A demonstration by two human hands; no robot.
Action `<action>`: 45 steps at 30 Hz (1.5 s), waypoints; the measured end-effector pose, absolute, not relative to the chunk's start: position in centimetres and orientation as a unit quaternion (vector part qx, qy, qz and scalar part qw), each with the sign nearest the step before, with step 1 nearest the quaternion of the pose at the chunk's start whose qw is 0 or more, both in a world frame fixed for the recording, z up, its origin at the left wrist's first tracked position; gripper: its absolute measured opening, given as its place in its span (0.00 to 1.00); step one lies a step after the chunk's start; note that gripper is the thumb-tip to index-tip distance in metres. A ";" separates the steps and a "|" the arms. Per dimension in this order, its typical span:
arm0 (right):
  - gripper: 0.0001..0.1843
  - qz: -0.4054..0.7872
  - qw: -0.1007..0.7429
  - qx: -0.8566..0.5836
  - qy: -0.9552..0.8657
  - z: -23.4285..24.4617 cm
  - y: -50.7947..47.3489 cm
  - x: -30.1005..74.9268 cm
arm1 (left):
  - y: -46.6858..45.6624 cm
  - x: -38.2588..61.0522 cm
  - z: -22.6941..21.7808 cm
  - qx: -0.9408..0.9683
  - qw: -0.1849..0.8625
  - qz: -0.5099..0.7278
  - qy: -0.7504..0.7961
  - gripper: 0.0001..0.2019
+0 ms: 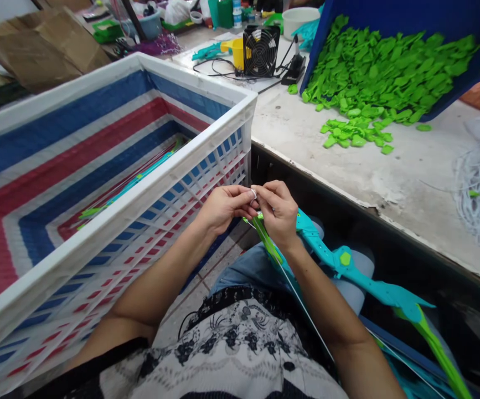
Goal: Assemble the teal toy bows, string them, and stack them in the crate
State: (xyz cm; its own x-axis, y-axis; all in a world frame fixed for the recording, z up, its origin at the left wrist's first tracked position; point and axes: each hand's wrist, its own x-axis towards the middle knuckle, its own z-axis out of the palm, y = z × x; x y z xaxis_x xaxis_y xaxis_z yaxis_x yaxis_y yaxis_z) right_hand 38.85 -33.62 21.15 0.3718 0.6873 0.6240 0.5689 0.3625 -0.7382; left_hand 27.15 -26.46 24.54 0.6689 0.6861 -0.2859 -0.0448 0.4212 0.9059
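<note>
Narrowly between crate rim [206, 136] and table edge [331, 182], left hand [228, 208], right hand [280, 213] (pinch grip on white cord [253, 194])

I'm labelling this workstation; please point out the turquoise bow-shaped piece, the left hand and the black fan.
Turquoise bow-shaped piece [370, 284], head view: on its arm.
Left hand [223, 209], head view: middle of the hand.
Black fan [260, 51], head view: front grille.
</note>
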 end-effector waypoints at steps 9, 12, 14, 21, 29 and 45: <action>0.10 -0.024 0.546 -0.578 -0.606 21.6 -33.8 39.9 | -26.7 28.8 23.9 0.436 0.769 0.291 0.367 0.07; 0.10 -0.025 0.510 -0.593 -0.622 22.1 -33.8 40.5 | -26.4 28.6 23.9 0.456 0.766 0.276 0.360 0.08; 0.10 -0.023 0.473 -0.608 -0.637 22.6 -34.0 40.9 | -26.4 28.4 24.0 0.492 0.752 0.260 0.354 0.09; 0.06 0.041 0.442 -0.626 -0.642 23.7 -34.4 41.6 | -26.5 27.7 23.9 0.629 0.658 0.237 0.339 0.09; 0.07 0.102 0.480 -0.562 -0.666 21.6 -35.3 41.1 | -26.1 25.6 23.9 0.701 0.616 0.159 0.323 0.12; 0.11 0.094 0.458 -0.737 -0.487 16.5 -40.5 45.3 | -30.9 20.5 18.8 0.653 0.544 0.366 0.378 0.12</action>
State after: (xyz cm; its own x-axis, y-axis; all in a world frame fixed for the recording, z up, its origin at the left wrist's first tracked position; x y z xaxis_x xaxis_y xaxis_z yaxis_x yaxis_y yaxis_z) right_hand 45.29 -40.53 16.49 0.5077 0.8048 0.3074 0.6320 -0.1054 -0.7678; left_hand 20.52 -30.85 18.79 0.4456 0.8927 0.0667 0.0949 -0.1212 0.9881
